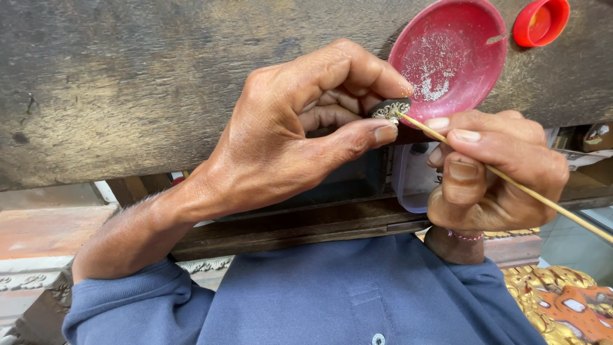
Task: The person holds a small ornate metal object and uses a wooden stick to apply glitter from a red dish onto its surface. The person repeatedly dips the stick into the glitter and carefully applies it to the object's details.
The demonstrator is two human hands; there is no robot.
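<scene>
I see my left hand [287, 140] pinching the dark piece [390, 109]; my right hand [495, 169] grips the stick [511, 181], tip touching it from the right.

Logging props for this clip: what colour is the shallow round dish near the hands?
The shallow round plastic dish is red, dusted with pale glittery grains; the head view shows it.

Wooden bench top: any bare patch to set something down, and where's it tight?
Free: the broad dark worn wooden bench top, left of the left hand. Crowded: the right end, where the shallow red plastic dish, small red cap, right hand with its thin bamboo stick and the small dark ornament cluster.
</scene>
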